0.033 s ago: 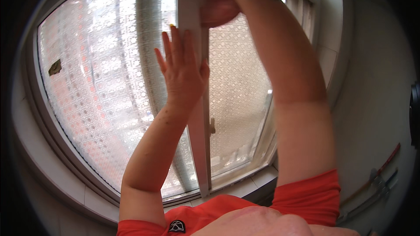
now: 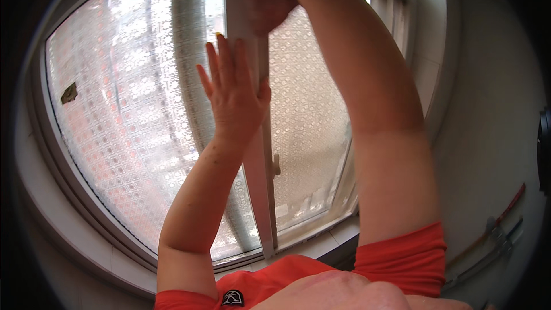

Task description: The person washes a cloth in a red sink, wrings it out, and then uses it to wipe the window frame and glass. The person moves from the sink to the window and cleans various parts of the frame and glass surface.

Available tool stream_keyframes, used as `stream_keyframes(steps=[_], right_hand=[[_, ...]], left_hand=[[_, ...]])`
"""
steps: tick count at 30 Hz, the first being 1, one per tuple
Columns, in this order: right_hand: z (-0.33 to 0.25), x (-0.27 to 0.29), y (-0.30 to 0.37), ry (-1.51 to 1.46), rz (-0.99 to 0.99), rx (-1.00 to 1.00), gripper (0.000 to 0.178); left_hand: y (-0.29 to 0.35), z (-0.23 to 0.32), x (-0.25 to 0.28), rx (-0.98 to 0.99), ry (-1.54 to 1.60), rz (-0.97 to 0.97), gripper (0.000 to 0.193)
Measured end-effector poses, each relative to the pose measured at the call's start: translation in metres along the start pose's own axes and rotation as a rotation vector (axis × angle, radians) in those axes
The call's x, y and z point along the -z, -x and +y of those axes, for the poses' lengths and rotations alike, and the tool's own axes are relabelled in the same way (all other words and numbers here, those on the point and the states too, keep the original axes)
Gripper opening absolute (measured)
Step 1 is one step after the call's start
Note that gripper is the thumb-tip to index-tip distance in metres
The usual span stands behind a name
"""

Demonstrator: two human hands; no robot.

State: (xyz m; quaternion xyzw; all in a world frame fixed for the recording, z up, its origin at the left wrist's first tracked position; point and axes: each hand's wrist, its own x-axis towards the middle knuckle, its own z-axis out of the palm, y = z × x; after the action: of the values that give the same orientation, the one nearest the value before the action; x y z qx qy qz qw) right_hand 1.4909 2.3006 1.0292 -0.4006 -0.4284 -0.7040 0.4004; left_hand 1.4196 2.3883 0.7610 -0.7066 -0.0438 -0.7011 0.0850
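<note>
A sliding window with two patterned, frosted panes fills the middle of the view. My left hand (image 2: 235,89) lies flat on its upright middle frame (image 2: 261,189), fingers stretched upward and a little apart, some of them reaching over the left pane (image 2: 132,120). Higher up, at the top edge of the view, my right hand (image 2: 271,0) is against the same frame. It is smeared by motion and partly cut off, so its fingers and anything under them cannot be made out. Behind my right forearm stands the right pane (image 2: 310,120).
A small latch (image 2: 276,164) sticks out from the middle frame. A brown patch (image 2: 69,93) marks the left pane. Below the window runs a tiled sill (image 2: 313,250). Long-handled tools (image 2: 499,235) lean by the wall (image 2: 488,120) at right, one with a red grip.
My right hand has shifted slightly left and up along the frame. The window and my left hand sit a little further left in the view; the left hand keeps its flat pose.
</note>
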Motion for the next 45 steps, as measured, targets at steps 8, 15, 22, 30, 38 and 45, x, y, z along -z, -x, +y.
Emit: stream_keyframes(steps=[8, 15, 22, 30, 38, 45], right_hand=[[0.102, 0.027, -0.013, 0.356, -0.03, -0.157, 0.035], [0.089, 0.044, -0.005, 0.281, -0.093, -0.32, 0.043], [0.027, -0.002, 0.001, 0.062, 0.037, 0.114, 0.046], [0.189, 0.074, -0.021, 0.455, -0.212, -0.634, 0.07], [0.019, -0.011, -0.043, 0.088, -0.157, -0.114, 0.043], [-0.053, 0.02, 0.017, -0.002, -0.144, 0.135, 0.029]], left_hand=[[-0.001, 0.0, 0.003, 0.003, 0.004, -0.024, 0.076], [0.002, -0.001, 0.002, -0.001, -0.049, -0.026, 0.083], [0.0, -0.005, -0.001, -0.029, -0.032, -0.002, 0.084], [0.001, -0.002, -0.003, -0.017, 0.015, 0.019, 0.08], [0.002, 0.001, 0.006, 0.003, 0.048, 0.006, 0.078], [0.019, -0.001, 0.01, 0.008, 0.041, -0.038, 0.074]])
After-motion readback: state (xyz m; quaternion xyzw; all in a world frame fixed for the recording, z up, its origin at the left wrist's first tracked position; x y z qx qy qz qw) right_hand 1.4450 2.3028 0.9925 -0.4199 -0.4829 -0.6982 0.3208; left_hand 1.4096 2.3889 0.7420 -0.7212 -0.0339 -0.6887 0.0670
